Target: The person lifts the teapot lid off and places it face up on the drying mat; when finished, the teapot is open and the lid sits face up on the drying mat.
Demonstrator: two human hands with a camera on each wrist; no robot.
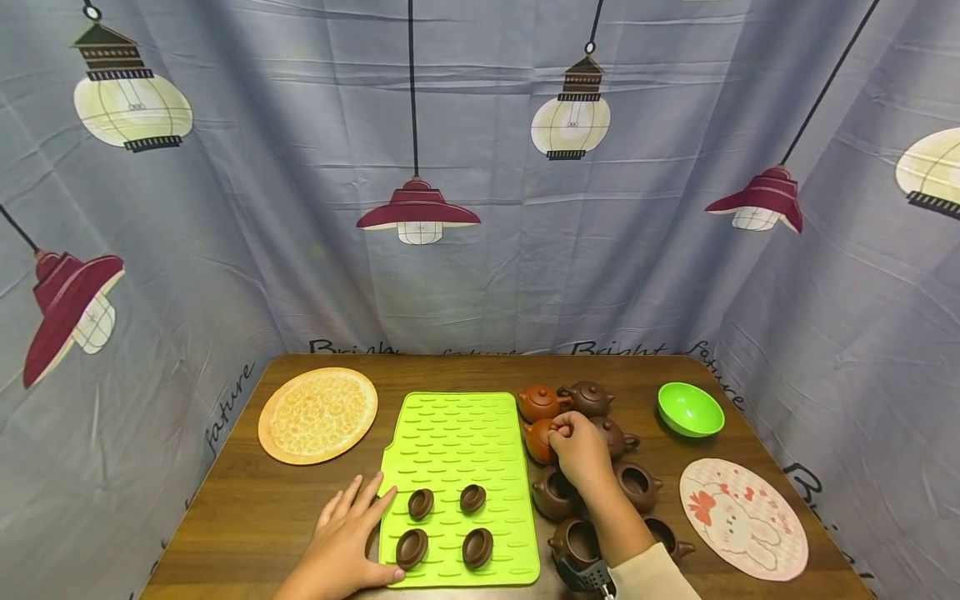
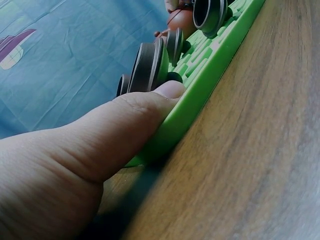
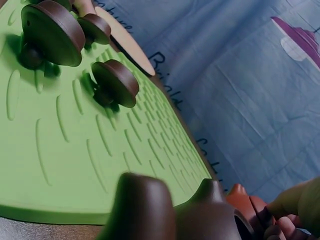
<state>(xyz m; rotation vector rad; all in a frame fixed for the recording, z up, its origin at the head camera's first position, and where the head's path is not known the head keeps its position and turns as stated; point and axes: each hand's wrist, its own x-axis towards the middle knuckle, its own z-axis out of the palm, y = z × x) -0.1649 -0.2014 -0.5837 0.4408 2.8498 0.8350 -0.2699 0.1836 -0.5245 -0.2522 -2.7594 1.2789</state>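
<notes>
My right hand (image 1: 581, 450) reaches over two rows of small clay teapots and pinches the lid (image 3: 261, 210) of a reddish-brown teapot (image 1: 537, 442), which stands beside the mat. The lid is right at the pot's mouth. Spread wide, my left hand (image 1: 341, 533) rests at the left edge of a lime-green mat (image 1: 465, 450), its thumb touching the near corner. Several dark brown teapot lids, such as one lid (image 1: 412, 549) near the thumb and another lid (image 1: 472, 498), lie knob down on the mat. Dark teapots nearer me, including one teapot (image 1: 553, 493), have uncovered mouths.
Behind my right hand stand a lidded reddish teapot (image 1: 538, 402) and a lidded dark teapot (image 1: 589, 398). A green bowl (image 1: 691, 409) and a round rabbit-print mat (image 1: 744, 518) are at the right. A round yellow placemat (image 1: 318, 416) lies far left. A grey curtain (image 1: 480, 283) encloses the table.
</notes>
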